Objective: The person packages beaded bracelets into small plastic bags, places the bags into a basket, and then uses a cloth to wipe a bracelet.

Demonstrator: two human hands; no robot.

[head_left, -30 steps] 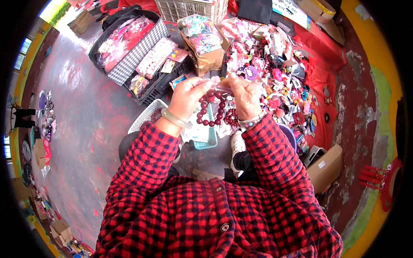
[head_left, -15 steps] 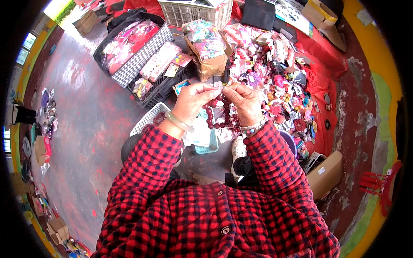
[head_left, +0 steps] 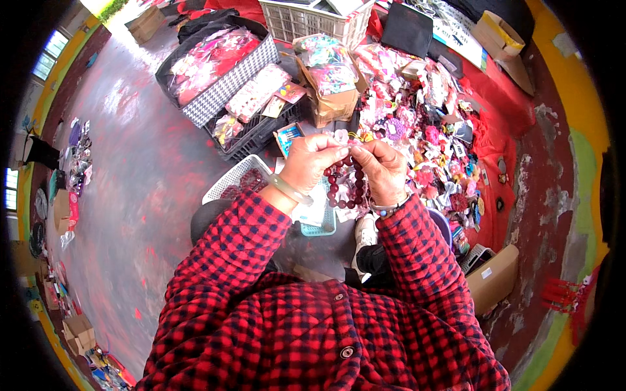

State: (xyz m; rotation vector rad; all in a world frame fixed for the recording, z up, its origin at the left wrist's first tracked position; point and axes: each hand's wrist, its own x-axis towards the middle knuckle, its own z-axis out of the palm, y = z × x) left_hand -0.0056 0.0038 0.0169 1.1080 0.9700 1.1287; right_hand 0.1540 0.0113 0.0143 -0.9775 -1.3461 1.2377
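Red-smudged grey floor (head_left: 150, 221) fills the left of the frame; crumpled red cloth (head_left: 501, 133) spreads at upper right. At centre, left hand (head_left: 306, 161) and right hand (head_left: 386, 174) narrowly pinch a dark-red round-bead bracelet (head_left: 333, 195), its loop hanging just below the fingers (head_left: 331, 155).

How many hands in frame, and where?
2: the left hand, at the upper left of the dark red bead loop, and the right hand, at its upper right. Neither is fully hidden; no other hands show.
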